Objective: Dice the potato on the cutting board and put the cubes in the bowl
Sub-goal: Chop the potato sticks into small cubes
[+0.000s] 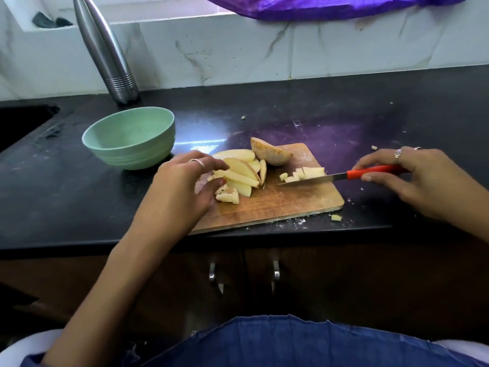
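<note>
A wooden cutting board (277,205) lies on the black counter. On it are long potato slices (242,173), an uncut potato half (271,153) with its skin up, and two small heaps of cubes (304,174) (228,196). My left hand (185,186) rests over the slices at the board's left end, fingertips touching them. My right hand (415,176) grips a red-handled knife (330,177), its blade lying flat-ish along the cubes at mid board. A pale green bowl (129,137) stands left of the board, and it looks empty.
A steel bottle (105,51) stands behind the bowl by the tiled wall. A dark sink (21,123) opens at the far left. Stray potato bits (336,218) lie on the counter (344,115) near the board. Purple cloth (330,6) hangs above.
</note>
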The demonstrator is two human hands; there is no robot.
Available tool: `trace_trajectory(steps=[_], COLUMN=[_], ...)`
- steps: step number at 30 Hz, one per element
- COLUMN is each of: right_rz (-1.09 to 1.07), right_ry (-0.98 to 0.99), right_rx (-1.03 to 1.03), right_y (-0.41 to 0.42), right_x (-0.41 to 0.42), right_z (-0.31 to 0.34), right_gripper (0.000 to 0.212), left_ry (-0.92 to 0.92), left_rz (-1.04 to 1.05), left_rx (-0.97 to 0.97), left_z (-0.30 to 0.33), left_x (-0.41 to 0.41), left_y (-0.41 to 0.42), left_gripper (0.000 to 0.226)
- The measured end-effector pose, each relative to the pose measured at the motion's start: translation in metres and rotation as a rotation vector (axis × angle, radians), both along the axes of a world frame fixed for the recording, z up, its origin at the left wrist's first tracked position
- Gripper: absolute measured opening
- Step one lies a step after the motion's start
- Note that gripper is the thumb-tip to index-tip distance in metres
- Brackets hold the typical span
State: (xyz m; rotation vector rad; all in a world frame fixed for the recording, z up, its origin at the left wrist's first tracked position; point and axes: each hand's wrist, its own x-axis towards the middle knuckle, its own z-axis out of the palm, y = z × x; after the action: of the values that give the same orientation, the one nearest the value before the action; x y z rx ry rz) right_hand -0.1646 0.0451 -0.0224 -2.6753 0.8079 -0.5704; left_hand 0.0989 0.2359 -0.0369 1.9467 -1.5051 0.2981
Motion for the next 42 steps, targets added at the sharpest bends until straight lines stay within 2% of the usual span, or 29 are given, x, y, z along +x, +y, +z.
trace_trajectory(steps=[4, 8, 14, 15, 17, 19, 23, 25, 27, 30, 34, 36, 38, 42], right_rz=[0.03, 0.011, -0.014, -0.019, -0.029, -0.034, -0.044, -0.076, -0.13, -0.186, -0.209, -0.199, -0.204, -0.241], right_ry=[-0.015, -0.058, -0.075, -0.079, -0.075, -0.077, -0.157, -0.21, -0.277, -0.344, -0.41, -0.368, -0.342, -0.324], right_rx=[0.017, 0.0, 0.003, 0.008, 0.03, 0.043, 0.056, 0.057, 0.062, 0.092, 0.181, 0.167, 0.123, 0.041], right_y=[0.012, 0.019, 0.025, 0.025, 0.026, 0.027, 0.035, 0.039, 0.043, 0.054, 0.075, 0.087, 0.1, 0.12], right_x=[-0.008, -0.013, -0.016, -0.017, -0.02, -0.023, -0.022, -0.023, -0.024, -0.024, -0.022, -0.02, -0.017, -0.01], right_z=[0.002, 0.001, 0.003, 0.002, 0.003, 0.002, -0.002, -0.006, -0.01, -0.015, -0.019, -0.02, -0.022, -0.03], right_gripper=[0.023, 0.026, 0.021, 0.018, 0.023, 0.038, 0.024, 0.022, 0.017, 0.018, 0.012, 0.01, 0.017, 0.028], left_ry=[-0.252, -0.499, -0.577, -0.575, -0.476, -0.232, 0.173, 0.342, 0.453, 0.63, 0.608, 0.511, 0.376, 0.196], left_rz=[-0.213, -0.226, -0.247, -0.238, -0.229, -0.206, -0.126, -0.192, -0.278, -0.359, -0.29, -0.206, -0.126, -0.074], left_rx=[0.14, 0.158, 0.131, 0.119, 0.063, -0.052, -0.423, -0.553, -0.603, -0.57, -0.42, -0.346, -0.263, -0.107], left_z=[0.005, 0.013, 0.011, 0.009, 0.005, 0.007, 0.024, 0.03, 0.029, 0.012, -0.012, -0.017, -0.021, -0.023], left_x=[-0.005, -0.016, -0.016, -0.015, -0.01, -0.009, -0.02, -0.034, -0.049, -0.069, -0.077, -0.072, -0.064, -0.057], left_y=[-0.016, -0.025, -0.027, -0.027, -0.028, -0.026, -0.015, -0.011, -0.012, -0.018, -0.019, -0.017, -0.014, -0.01], left_gripper=[0.021, 0.013, 0.004, 0.01, 0.013, 0.01, 0.008, 0.016, 0.019, 0.02, 0.024, 0.021, 0.014, 0.023])
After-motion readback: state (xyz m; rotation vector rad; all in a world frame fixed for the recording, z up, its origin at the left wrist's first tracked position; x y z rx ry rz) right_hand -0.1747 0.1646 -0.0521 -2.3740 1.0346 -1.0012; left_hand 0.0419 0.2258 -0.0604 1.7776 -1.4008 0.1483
